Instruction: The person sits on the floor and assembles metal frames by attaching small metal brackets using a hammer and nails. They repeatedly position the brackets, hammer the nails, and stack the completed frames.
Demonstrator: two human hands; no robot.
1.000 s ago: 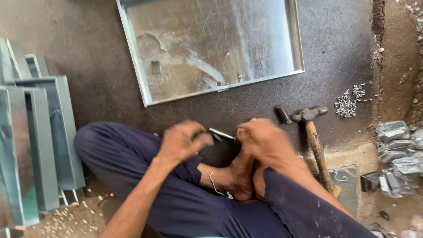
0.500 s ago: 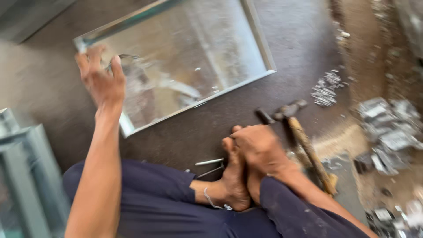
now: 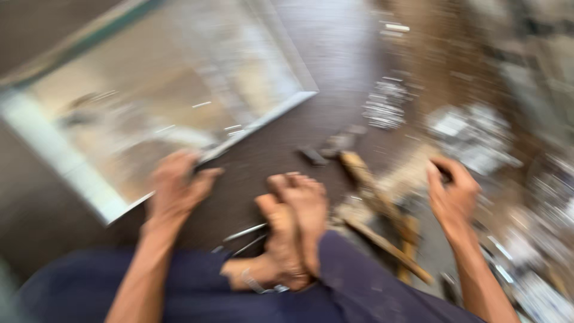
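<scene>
Gripping the near edge of the sheet-metal tray (image 3: 149, 113), the left hand (image 3: 176, 188) had its fingers curled over the rim and the thumb spread toward the right, pinching the folded lip. The tray lay flat on the dark floor (image 3: 335, 48) ahead of the person's crossed bare feet (image 3: 296, 221), its near right corner pointing toward the hammer (image 3: 365, 179). The right hand (image 3: 451, 191) hovered well apart, to the right, over a heap of small metal scraps (image 3: 472, 140); its fingers were bent inward around something dark, though the blur hid what it was and whether they had closed on it.

Judging by its thin, shiny walls and broad flat bottom, the tray was probably light for its size yet stiff along the folded rims and apt to flex across the middle. Its cut edges looked likely to be sharp, and the smooth face slippery, so the folded lip near a corner seemed the soundest place to take hold, with the fingers hooked under rather than pressed flat on the sheet.
</scene>
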